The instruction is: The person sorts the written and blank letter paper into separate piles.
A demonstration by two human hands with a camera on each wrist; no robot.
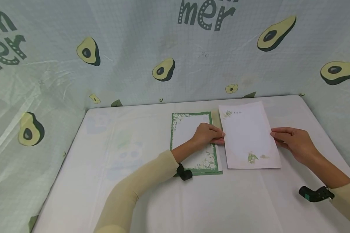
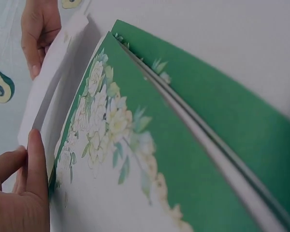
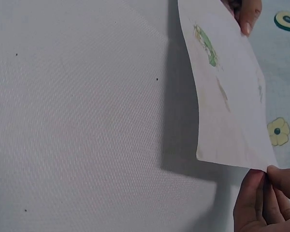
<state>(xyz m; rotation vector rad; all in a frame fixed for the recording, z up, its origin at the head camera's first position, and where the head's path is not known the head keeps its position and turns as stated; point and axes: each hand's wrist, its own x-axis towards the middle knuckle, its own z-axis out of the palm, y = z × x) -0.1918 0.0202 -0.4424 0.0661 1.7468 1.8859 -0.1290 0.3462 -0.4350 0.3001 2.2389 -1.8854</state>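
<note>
- We find the counter (image 1: 221,200) carrying a green-bordered stack (image 1: 186,131), with the pale sheet (image 1: 248,136) to the stack's right, its long axis running away from the person.
- The pale sheet lies between the hands: the left hand (image 1: 207,134) pinches its left long edge, the right hand (image 1: 294,142) its right one; neither grip is nearer.
- The right wrist view shows a shadow beneath the sheet, which we judge raised; the head view leaves its height unclear.
- The left wrist view shows the stack's layered edges, only hinted at overhead.
- Smallest noted: a leafy print (image 1: 252,157) near the sheet's bottom.
</note>
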